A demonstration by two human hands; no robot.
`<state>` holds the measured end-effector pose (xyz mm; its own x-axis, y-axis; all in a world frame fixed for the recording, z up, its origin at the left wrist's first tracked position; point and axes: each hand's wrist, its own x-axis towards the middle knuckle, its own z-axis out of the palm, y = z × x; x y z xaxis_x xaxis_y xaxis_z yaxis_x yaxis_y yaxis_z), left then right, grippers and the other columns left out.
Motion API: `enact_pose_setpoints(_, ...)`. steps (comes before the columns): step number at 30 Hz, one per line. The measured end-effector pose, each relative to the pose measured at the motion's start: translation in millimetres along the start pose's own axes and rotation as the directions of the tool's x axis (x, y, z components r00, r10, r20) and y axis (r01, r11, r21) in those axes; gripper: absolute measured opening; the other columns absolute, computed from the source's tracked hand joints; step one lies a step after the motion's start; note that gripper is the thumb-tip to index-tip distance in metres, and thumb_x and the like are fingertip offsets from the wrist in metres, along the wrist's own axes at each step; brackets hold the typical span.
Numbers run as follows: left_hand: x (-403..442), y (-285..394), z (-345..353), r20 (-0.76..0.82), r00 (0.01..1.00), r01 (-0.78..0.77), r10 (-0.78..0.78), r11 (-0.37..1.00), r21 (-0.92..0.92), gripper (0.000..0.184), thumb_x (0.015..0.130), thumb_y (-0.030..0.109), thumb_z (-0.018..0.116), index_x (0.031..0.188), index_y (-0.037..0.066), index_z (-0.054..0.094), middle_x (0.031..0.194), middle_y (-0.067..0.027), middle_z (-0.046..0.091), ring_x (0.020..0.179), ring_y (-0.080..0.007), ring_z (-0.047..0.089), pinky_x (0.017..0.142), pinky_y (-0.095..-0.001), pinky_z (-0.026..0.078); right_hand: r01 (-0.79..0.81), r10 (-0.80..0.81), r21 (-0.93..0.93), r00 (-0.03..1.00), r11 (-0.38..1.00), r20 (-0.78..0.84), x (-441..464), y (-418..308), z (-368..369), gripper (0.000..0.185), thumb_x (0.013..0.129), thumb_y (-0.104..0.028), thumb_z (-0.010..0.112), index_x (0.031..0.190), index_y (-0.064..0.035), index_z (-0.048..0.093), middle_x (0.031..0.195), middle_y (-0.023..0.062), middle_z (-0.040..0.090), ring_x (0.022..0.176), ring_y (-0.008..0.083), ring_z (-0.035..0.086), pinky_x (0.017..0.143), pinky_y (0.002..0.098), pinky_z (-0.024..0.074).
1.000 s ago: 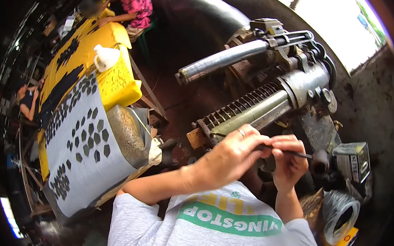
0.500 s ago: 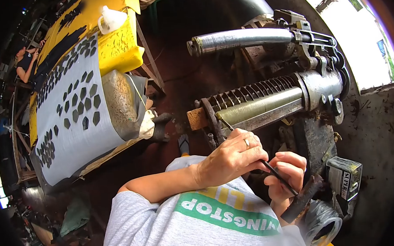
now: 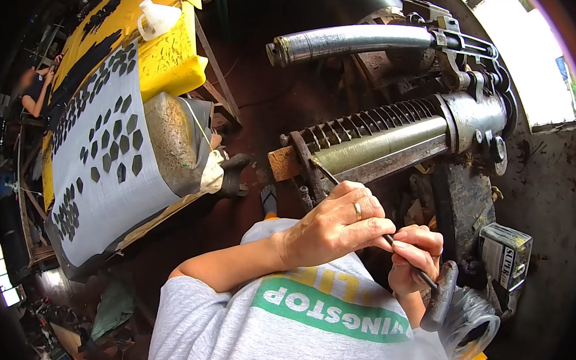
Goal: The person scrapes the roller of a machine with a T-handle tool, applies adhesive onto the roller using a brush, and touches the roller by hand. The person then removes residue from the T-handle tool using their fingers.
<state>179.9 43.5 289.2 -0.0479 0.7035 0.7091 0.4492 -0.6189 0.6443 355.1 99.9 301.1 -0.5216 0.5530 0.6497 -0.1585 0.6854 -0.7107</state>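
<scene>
A thin dark rod (image 3: pixel 332 176) runs slantwise through both my hands. A thick, scuffed cylindrical piece (image 3: pixel 440 296) sits across its lower end, giving a hammer-like shape; whether the two are joined I cannot tell. My left hand (image 3: pixel 342 221), with a ring on one finger, is closed around the rod's middle. My right hand (image 3: pixel 417 258) has its fingers curled round it lower down, near the cylindrical piece. The rod's upper tip lies by the near end of a machine (image 3: pixel 455 129) with an olive-green roller (image 3: pixel 381 148) and a row of thin metal fins (image 3: pixel 369 120).
Left stands a table with a grey sheet (image 3: pixel 116 202) bearing many dark pentagon pieces, yellow material (image 3: pixel 171 65) and a white jug (image 3: pixel 159 18). A curved metal roller (image 3: pixel 352 41) juts out above. A labelled box (image 3: pixel 506 256) is at right. Another person (image 3: pixel 34 92) works far left.
The cylindrical piece at the rod's lower end has turned to a steeper angle. My hands stay closed on the rod, with only slight shifts. The view has moved a little.
</scene>
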Motion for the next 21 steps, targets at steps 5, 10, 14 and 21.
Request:
enact_pose_setpoints(5, 2, -1, 1, -0.012, 1.000, -0.018, 0.018, 1.000, -0.015, 0.032, 0.069, 0.017, 0.076, 0.097, 0.004, 0.068, 0.083, -0.0014, 0.059, 0.072, -0.0167, 0.056, 0.073, -0.0305, 0.042, 0.058, -0.060, -0.029, 0.994, 0.998, -0.088, -3, 6, 8, 0.013, 0.082, -0.011, 0.070, 0.092, -0.0025, 0.067, 0.090, 0.0108, 0.058, 0.067, 0.0196, 0.059, 0.058, 0.0287, 0.0491)
enact_pose_setpoints(10, 4, -5, 0, 0.015, 0.997, -0.070, 0.070, 0.997, 0.035, 0.031, 0.070, 0.017, 0.076, 0.097, 0.004, 0.068, 0.081, -0.0005, 0.058, 0.071, -0.0158, 0.056, 0.071, -0.0301, 0.042, 0.099, -0.110, -0.075, 0.981, 0.992, -0.159, -8, 11, 16, 0.021, 0.087, -0.025, 0.067, 0.094, -0.0049, 0.064, 0.093, 0.0101, 0.057, 0.069, 0.0191, 0.058, 0.061, 0.0290, 0.0498)
enact_pose_setpoints(14, 1, -8, 2, 0.053, 0.996, -0.070, 0.067, 0.996, 0.060, 0.026, 0.077, 0.026, 0.069, 0.094, 0.007, 0.066, 0.083, -0.0016, 0.057, 0.083, -0.0185, 0.057, 0.080, -0.0327, 0.042, 0.103, -0.118, -0.099, 0.979, 0.990, -0.169, -10, 13, 18, 0.025, 0.086, -0.030, 0.068, 0.094, -0.0071, 0.063, 0.094, 0.0093, 0.056, 0.070, 0.0184, 0.058, 0.062, 0.0291, 0.0499)
enact_pose_setpoints(21, 1, 0, 1, 0.096, 0.994, 0.036, -0.043, 0.997, 0.074, 0.023, 0.079, 0.029, 0.068, 0.094, 0.012, 0.064, 0.084, 0.0000, 0.056, 0.085, -0.0183, 0.054, 0.084, -0.0336, 0.038, 0.101, -0.118, -0.112, 0.981, 0.989, -0.151, -15, 14, 16, 0.030, 0.082, -0.034, 0.071, 0.095, -0.0077, 0.062, 0.090, 0.0066, 0.056, 0.067, 0.0174, 0.056, 0.058, 0.0281, 0.0482)
